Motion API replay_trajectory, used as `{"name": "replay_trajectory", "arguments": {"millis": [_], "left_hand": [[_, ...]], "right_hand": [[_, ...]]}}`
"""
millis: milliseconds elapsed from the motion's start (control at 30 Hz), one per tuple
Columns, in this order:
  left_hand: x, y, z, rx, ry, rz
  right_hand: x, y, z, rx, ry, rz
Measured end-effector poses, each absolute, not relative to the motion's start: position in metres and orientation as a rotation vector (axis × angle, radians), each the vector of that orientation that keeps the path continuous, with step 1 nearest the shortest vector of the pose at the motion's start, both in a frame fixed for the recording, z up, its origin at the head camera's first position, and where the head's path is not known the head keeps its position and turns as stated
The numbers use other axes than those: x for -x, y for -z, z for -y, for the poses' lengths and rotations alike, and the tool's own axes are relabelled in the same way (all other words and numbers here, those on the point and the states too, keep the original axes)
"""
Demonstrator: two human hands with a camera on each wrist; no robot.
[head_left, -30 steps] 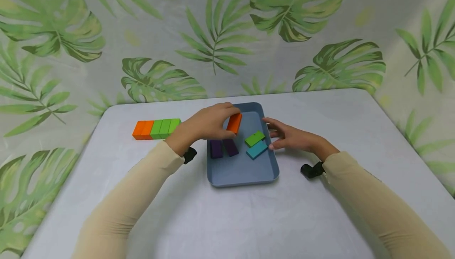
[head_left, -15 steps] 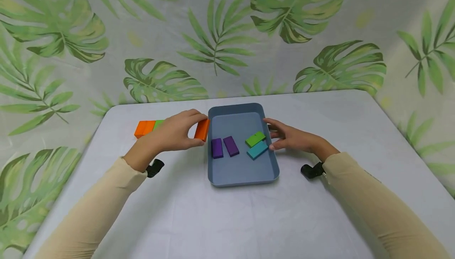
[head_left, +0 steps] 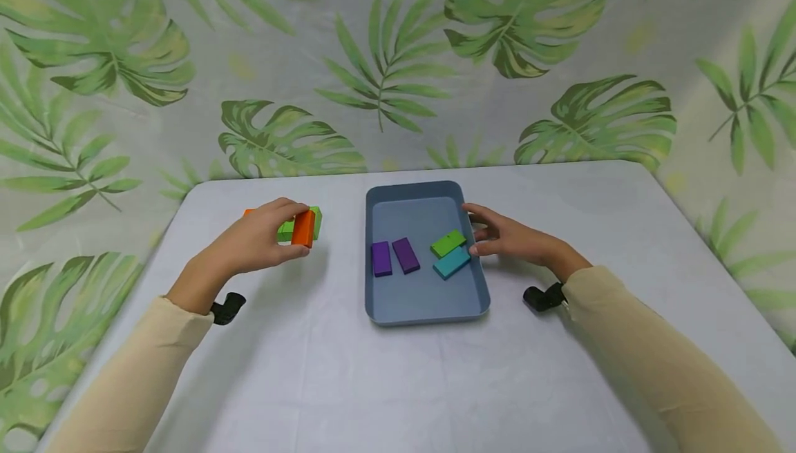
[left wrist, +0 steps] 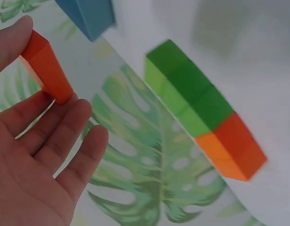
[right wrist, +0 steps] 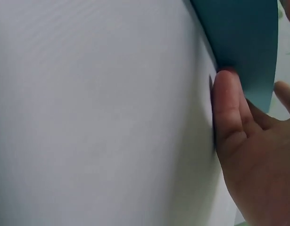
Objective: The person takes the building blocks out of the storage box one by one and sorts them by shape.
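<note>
In the head view my left hand [head_left: 255, 237] pinches an orange block [head_left: 302, 229] between thumb and fingers, holding it upright. A row of blocks, green [left wrist: 187, 89] and orange [left wrist: 236, 146], stands side by side on the table in the left wrist view; in the head view my left hand partly hides it. My right hand [head_left: 519, 237] rests against the right wall of a blue-grey tray [head_left: 429, 311]; in the right wrist view its fingers [right wrist: 227, 103] touch the tray's outer side. Two purple blocks [head_left: 405, 255], a green block [head_left: 448, 243] and a teal block [head_left: 452, 262] lie in the tray.
A white cloth [head_left: 385, 384] covers the table. Behind it hangs a leaf-patterned cloth [head_left: 398, 59]. Black wrist cameras [head_left: 229, 308] sit on both wrists.
My left hand has carried the orange block out from over the tray, leftward to the right end of the block row. My right hand has stayed at the tray's edge.
</note>
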State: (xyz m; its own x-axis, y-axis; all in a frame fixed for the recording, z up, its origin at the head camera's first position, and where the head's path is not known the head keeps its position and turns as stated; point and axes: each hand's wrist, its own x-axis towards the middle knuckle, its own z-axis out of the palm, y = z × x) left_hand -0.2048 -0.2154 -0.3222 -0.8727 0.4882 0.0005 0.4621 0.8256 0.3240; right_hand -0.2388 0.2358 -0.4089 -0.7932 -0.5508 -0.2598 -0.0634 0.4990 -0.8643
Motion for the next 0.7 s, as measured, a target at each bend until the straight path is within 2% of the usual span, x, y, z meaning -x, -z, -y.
{"name": "replay_trajectory", "arguments": {"millis": [367,700], "left_hand": [[0.193,0.338,0.251,-0.667,-0.547,-2.927],[0.181,0.348,0.272,-0.644,-0.553,-2.967]], "right_hand": [[0.260,0.408,-0.225,0.441,1.313,-2.276],[0.261,0.411,-0.226,0.392,1.365,-2.244]]}}
